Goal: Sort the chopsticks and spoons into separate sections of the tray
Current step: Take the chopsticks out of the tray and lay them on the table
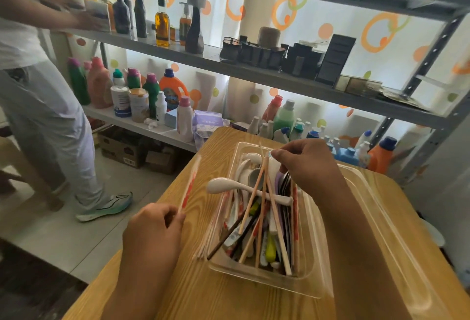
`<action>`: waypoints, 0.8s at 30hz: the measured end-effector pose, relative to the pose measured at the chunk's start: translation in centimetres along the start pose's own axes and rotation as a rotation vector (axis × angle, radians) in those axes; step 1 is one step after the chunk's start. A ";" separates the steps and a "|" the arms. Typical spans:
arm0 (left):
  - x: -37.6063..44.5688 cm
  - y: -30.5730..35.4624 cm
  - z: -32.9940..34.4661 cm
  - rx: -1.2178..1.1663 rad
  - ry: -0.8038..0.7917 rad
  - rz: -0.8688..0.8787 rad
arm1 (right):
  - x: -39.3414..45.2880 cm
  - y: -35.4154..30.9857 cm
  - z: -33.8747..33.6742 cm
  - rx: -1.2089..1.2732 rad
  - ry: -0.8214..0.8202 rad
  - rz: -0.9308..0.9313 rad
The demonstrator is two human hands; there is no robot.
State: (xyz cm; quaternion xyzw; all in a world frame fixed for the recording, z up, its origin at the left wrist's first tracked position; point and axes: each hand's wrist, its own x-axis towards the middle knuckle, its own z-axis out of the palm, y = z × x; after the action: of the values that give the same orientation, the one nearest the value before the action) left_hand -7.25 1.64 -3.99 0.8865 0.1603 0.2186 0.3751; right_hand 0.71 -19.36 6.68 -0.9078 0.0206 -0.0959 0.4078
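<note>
A clear plastic tray [315, 281] on the wooden table holds a mixed heap of wooden chopsticks [276, 220], wrapped chopsticks and white spoons. One white spoon [236, 187] lies crosswise on top. My left hand [152, 233], left of the tray, pinches a chopstick pack in a red-and-white wrapper [190, 184] that points up and away. My right hand [307, 167] hovers over the tray's far end, fingers curled and pinching the top of a thin wooden chopstick. A second clear tray [396, 251] stands to the right, mostly hidden by my right arm.
The wooden table [203, 302] ends close to the left of my left hand. A metal shelf unit [254, 70] with bottles and boxes stands right behind the table. Another person [38, 77] stands at the left, reaching to the shelf. Cardboard boxes [122, 149] sit on the floor.
</note>
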 end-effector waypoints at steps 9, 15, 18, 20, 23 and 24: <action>-0.3 0.0 0.1 0.132 -0.292 -0.053 | 0.5 0.8 0.2 -0.081 -0.027 0.027; -0.3 0.2 0.2 0.124 -0.345 -0.025 | 0.6 0.9 0.6 -0.094 -0.034 0.028; -0.3 0.1 0.4 0.099 -0.358 -0.013 | 0.6 0.8 1.0 -0.095 -0.043 0.021; -0.3 0.0 0.5 0.092 -0.342 -0.011 | 0.5 0.8 1.2 -0.104 -0.059 0.009; -0.1 -0.1 0.6 0.075 -0.321 -0.025 | 0.3 0.7 1.3 -0.117 -0.085 0.007; -0.1 0.0 0.6 0.070 -0.308 -0.041 | 0.3 0.7 1.3 -0.121 -0.089 0.012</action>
State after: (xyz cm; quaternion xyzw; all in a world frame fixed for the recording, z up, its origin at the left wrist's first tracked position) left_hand -7.04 1.28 -4.39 0.9186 0.1265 0.0669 0.3684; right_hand 1.26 -18.87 5.36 -0.9339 0.0135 -0.0514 0.3535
